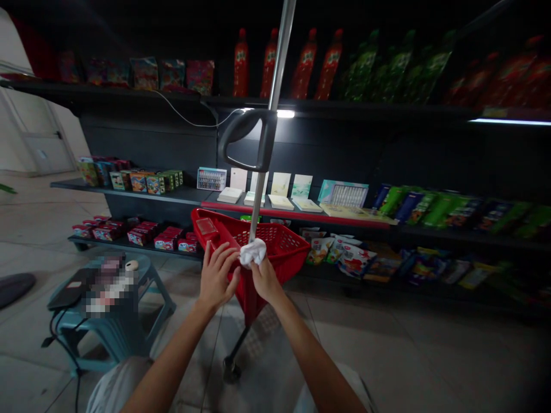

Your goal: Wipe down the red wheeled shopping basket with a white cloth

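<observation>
A red plastic shopping basket (279,249) on wheels stands in front of me, its silver pull pole (275,86) rising past a grey handle grip (245,140). My right hand (264,278) is closed on a crumpled white cloth (253,252), pressed against the base of the pole at the basket's near rim. My left hand (217,275) rests on the basket's near corner with its fingers curled over the rim, just left of the cloth.
Dark store shelves (344,215) run behind the basket with bottles, snack bags, notebooks and small boxes. A teal plastic stool (129,310) stands at left with a dark device and cable on it. Pale tiled floor (408,355) lies around the basket.
</observation>
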Demonstrator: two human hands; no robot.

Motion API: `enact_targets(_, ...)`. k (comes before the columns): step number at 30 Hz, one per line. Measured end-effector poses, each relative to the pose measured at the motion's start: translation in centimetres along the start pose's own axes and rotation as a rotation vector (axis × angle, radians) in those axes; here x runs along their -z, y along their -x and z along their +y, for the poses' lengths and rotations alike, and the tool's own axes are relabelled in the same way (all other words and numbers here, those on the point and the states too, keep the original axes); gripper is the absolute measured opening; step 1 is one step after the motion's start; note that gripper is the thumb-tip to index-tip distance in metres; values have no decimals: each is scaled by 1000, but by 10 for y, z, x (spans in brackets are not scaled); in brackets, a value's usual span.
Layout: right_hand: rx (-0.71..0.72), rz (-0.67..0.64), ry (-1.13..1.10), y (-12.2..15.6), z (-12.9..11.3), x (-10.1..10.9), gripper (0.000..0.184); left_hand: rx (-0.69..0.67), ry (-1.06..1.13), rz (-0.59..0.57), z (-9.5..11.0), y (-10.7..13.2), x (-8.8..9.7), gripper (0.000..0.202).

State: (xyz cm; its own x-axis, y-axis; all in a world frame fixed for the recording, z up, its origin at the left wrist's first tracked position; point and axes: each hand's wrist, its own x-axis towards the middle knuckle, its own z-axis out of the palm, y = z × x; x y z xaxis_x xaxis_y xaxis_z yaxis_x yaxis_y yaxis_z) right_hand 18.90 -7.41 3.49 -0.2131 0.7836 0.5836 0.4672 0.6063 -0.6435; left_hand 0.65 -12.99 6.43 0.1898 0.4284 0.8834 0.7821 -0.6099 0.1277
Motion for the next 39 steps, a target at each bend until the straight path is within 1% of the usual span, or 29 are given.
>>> enact_targets(3, -43, -27, -4, -3, -2, -3, 48, 70, -97, 42, 2, -5, -3, 31)
enact_targets(6, -53, -66, 38, -8, -3, -1, 47, 90, -149, 69, -10, -6, -6, 27)
enact_targets(8, -55, -80, 71, -10, 2, 4, 48, 91, -164, 71, -21, -6, -7, 28)
enact_targets(11, -90, -103, 165, -10, 20, 17, 53, 107, -180, 68, -35, -6, -6, 30)
enact_targets(16, -231, -135, 366, -8, 64, 42, 65, 134, -181, 56, -51, -8, -5, 31)
enact_targets(20, -283, -176, 421, -13, 89, 56, 67, 116, -228, 38, -63, -11, -5, 32)
enact_targets(23, -307, -175, 447, -14, 103, 63, 66, 105, -251, 29, -74, -12, -7, 33)
enact_targets(26, -345, -154, 439, -10, 117, 69, 66, 114, -252, 30, -84, -9, -9, 33)
enact_targets(31, -376, -87, 430, -2, 140, 81, 60, 180, -215, 69, -101, -5, -10, 35)
enact_targets(35, -445, -25, 435, 5, 160, 97, 59, 195, -210, 47, -114, -7, -7, 36)
enact_targets(37, -515, 36, 458, 11, 174, 106, 58, 202, -193, 34, -120, -9, -6, 36)
enact_targets(39, -584, 134, 486, 18, 188, 112, 57, 208, -164, 44, -124, -10, -8, 35)
